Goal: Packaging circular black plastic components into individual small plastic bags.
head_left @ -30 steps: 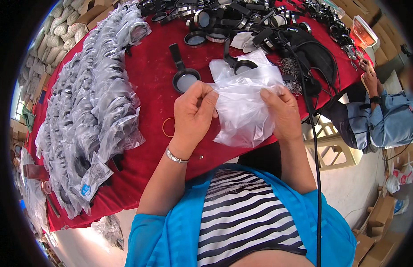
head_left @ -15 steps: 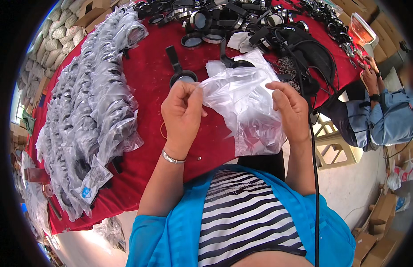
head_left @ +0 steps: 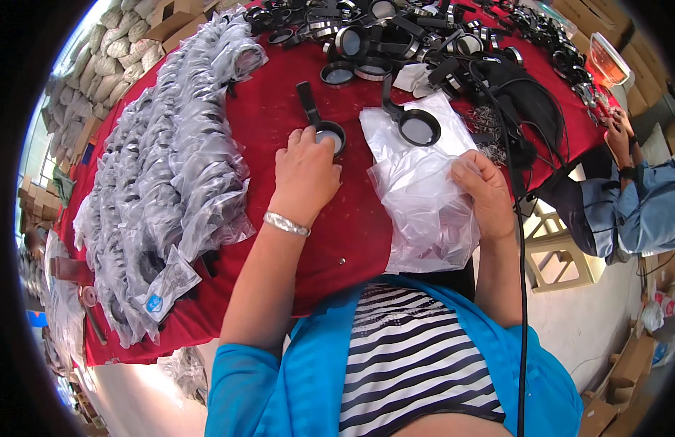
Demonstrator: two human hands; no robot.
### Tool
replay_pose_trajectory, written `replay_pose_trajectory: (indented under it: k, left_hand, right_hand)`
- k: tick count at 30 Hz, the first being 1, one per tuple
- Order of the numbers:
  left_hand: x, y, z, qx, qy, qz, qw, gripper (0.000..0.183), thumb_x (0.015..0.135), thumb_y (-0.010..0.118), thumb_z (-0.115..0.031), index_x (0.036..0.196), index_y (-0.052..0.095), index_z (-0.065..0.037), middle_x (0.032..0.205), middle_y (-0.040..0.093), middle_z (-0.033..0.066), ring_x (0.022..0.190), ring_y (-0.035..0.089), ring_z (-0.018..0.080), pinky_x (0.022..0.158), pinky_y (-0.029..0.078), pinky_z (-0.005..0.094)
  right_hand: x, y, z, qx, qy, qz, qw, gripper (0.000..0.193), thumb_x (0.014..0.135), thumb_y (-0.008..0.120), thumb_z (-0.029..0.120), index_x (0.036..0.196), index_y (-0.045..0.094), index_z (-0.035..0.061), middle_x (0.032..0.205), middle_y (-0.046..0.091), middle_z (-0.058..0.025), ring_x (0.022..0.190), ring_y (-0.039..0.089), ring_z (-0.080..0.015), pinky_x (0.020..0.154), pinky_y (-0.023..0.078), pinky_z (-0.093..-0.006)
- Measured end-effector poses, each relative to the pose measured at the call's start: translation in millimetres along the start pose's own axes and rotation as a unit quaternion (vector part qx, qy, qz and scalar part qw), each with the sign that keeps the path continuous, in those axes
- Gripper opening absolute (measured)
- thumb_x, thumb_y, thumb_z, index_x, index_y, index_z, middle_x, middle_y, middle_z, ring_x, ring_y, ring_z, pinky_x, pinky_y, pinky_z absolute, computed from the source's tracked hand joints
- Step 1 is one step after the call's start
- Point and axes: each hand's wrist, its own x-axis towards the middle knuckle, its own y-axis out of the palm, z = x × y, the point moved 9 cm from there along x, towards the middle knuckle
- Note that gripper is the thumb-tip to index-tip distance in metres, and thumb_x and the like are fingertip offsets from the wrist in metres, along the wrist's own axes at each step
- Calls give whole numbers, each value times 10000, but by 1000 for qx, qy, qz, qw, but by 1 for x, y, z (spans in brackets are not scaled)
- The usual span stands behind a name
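Fingers curled over the near rim, my left hand [head_left: 306, 173] is closed on a black ring-shaped piece [head_left: 337, 132] with a flat handle and a grey disc inside. That piece lies on the red cloth, its handle pointing away. My fingers hide part of its rim. My right hand [head_left: 489, 191] pinches the right edge of a clear plastic bag [head_left: 425, 200] between thumb and fingers. Under it is a stack of flat white bags [head_left: 381, 135]. A second black handled ring [head_left: 420, 127] rests on the far end of the stack.
Rows of bagged pieces [head_left: 144, 182] cover the left of the red-clothed table [head_left: 279, 273]. Many loose handled rings [head_left: 352, 44] heap at the back. To the right are a black bag [head_left: 534, 109], a hanging cable [head_left: 523, 306], a stool [head_left: 567, 258] and another person [head_left: 643, 197].
My left hand has let go of the plastic bag and moved to the near black ring. The bag now lies lower, uncovering the second ring. The whole view has shifted slightly.
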Motion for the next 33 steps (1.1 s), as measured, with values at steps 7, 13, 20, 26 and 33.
replay_pose_trajectory:
  k: [7,13,20,26,33]
  left_hand:
    - [5,1,-1,18,40,84,995,195,767,666,-147,901,582,-33,925,605,150,864,596,318,710,482,404]
    - [-4,-5,-10,-159,50,56,984,174,782,643,-124,902,568,-22,929,597,161,846,592,321,726,474,402]
    - [-11,2,-19,103,215,39,970,277,787,630,-126,1041,578,-30,1227,534,127,1175,464,298,1045,309,435]
    - [4,7,17,39,163,55,984,479,820,620,-132,1274,485,-57,1104,589,135,932,600,265,843,452,359]
    - [-19,-8,45,-704,-181,58,684,349,896,586,-172,1207,553,-18,859,611,59,656,541,70,581,452,207]
  right_hand:
    - [-3,2,-1,-21,-5,2,1000,88,887,609,127,826,597,65,749,562,70,672,473,2,606,362,-164]
    - [-7,4,4,-43,-24,-4,999,96,883,615,128,820,599,57,730,540,77,650,432,12,573,330,-165]
    - [-10,-4,10,-73,-41,-36,996,110,885,616,129,811,598,49,717,532,80,651,426,10,571,327,-168]
    - [-10,-4,11,-68,-48,-50,995,116,884,619,128,803,596,49,717,528,79,652,420,11,570,326,-171]
    - [-2,1,4,-119,-51,-64,990,144,882,630,152,803,594,37,724,527,77,675,428,1,591,350,-176]
